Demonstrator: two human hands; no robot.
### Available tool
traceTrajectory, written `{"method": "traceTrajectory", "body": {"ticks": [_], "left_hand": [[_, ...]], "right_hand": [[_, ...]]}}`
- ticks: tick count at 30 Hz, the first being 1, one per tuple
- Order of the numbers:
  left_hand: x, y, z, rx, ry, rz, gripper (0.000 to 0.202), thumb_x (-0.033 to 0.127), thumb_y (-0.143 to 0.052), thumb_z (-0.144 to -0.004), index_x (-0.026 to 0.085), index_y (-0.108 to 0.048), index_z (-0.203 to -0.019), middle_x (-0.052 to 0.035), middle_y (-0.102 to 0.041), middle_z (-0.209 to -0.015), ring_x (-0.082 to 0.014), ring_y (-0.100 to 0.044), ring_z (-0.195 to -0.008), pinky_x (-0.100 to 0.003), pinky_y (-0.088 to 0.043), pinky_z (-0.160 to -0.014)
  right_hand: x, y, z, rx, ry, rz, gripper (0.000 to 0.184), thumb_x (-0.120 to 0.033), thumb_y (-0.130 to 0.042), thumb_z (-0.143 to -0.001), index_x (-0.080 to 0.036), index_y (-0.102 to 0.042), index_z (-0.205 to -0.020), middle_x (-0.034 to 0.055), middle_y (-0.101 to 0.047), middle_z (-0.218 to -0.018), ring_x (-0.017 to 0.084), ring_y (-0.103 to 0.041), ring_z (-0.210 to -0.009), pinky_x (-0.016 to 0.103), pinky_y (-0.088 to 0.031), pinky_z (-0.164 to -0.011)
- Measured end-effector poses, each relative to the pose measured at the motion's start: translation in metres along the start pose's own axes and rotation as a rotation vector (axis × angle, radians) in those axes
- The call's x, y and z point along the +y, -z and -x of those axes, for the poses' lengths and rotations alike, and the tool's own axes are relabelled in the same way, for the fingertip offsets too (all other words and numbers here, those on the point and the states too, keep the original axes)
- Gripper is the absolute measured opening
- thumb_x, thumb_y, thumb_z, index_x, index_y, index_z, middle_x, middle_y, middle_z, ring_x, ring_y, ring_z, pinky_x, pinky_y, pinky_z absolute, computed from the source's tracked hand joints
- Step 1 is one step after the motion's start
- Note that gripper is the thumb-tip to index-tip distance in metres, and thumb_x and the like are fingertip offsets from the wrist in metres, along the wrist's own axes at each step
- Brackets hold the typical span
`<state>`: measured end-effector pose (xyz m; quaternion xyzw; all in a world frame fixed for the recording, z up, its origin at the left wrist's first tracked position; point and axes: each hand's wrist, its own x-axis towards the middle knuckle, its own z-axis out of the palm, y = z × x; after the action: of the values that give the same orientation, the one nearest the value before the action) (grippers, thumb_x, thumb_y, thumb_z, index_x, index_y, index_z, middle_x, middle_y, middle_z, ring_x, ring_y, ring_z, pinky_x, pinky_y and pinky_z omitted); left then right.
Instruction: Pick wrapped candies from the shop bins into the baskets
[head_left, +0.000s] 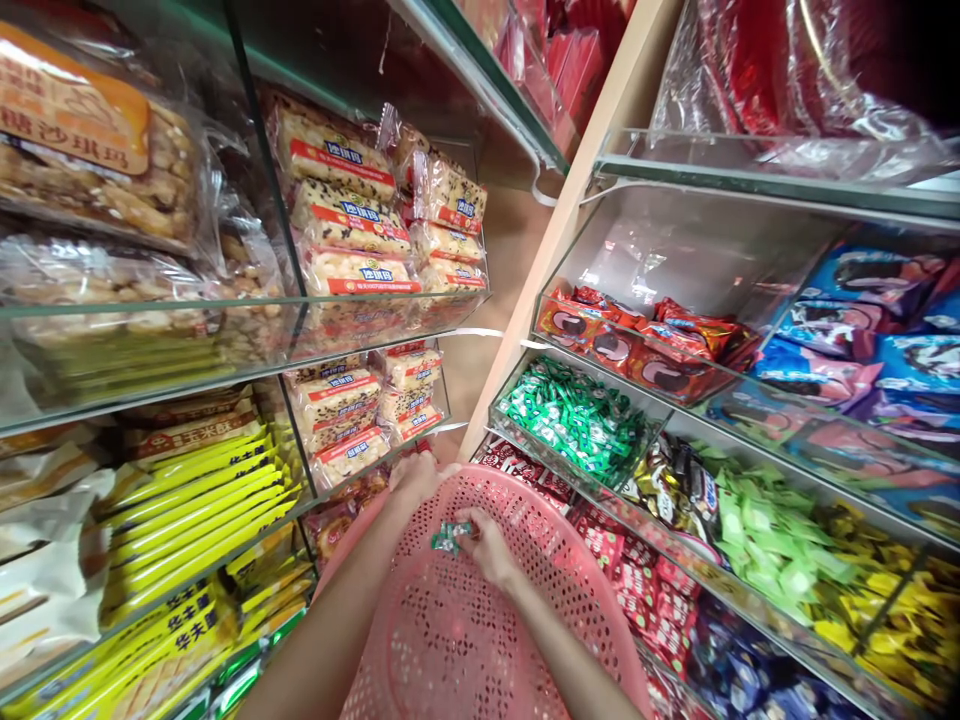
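A pink perforated plastic basket fills the lower middle of the view. My left hand is closed on its far rim, at the upper left. Over the inside of the basket, my right hand pinches a few small candies in green and clear wrappers. No other goods show in the visible part of the basket. Beyond the rim, to the right, a shelf bin holds a heap of green-wrapped candies that look like those in my fingers.
Glass-fronted shelves surround the basket. Wrapped sachima bars and yellow wafer packs sit on the left. To the right are red snack packs, blue packs, light-green sweets and red packets. A wooden post stands at the corner.
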<state>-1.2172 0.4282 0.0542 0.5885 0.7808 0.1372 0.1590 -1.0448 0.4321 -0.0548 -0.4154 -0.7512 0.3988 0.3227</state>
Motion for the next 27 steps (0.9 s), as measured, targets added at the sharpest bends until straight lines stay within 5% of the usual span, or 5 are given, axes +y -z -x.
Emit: {"method": "traceTrajectory", "body": {"ticks": [10, 15, 21, 27], "left_hand": [[0.001, 0.001, -0.001, 0.006, 0.002, -0.001, 0.063, 0.067, -0.036, -0.077, 0.016, -0.067, -0.094, -0.0189, -0.068, -0.102, -0.0321, -0.061, -0.101, -0.037, -0.046, -0.081], [0.002, 0.001, -0.001, -0.006, 0.009, -0.003, 0.066, 0.069, -0.032, -0.077, 0.015, -0.068, -0.090, -0.0198, -0.068, -0.102, -0.0330, -0.061, -0.100, -0.038, -0.046, -0.080], [-0.002, -0.002, -0.003, -0.016, 0.025, 0.016, 0.069, 0.072, -0.032, -0.074, 0.014, -0.068, -0.087, -0.0207, -0.068, -0.102, -0.0358, -0.061, -0.099, -0.042, -0.046, -0.080], [-0.005, -0.004, -0.005, -0.020, 0.022, 0.036, 0.068, 0.070, -0.028, -0.077, 0.015, -0.068, -0.085, -0.0203, -0.068, -0.101, -0.0343, -0.062, -0.098, -0.041, -0.047, -0.079]], "right_hand": [[-0.016, 0.009, 0.009, 0.152, 0.103, 0.497, 0.024, -0.016, -0.052, -0.077, -0.024, -0.060, -0.098, 0.0073, -0.058, -0.101, 0.022, -0.056, -0.091, 0.032, -0.044, -0.078], [-0.056, 0.024, 0.002, 0.190, 0.211, 0.517, 0.020, -0.021, -0.045, -0.084, -0.022, -0.059, -0.098, 0.0077, -0.059, -0.097, 0.022, -0.056, -0.091, 0.033, -0.044, -0.079], [-0.123, 0.081, -0.007, 0.397, 0.413, 0.566, 0.024, -0.025, -0.042, -0.089, -0.021, -0.060, -0.104, 0.0072, -0.059, -0.097, 0.021, -0.051, -0.091, 0.033, -0.041, -0.080], [-0.129, 0.137, -0.014, 0.578, 0.278, 0.939, 0.028, -0.036, -0.049, -0.086, -0.020, -0.064, -0.103, 0.0094, -0.059, -0.098, 0.024, -0.048, -0.087, 0.035, -0.036, -0.071]]}}
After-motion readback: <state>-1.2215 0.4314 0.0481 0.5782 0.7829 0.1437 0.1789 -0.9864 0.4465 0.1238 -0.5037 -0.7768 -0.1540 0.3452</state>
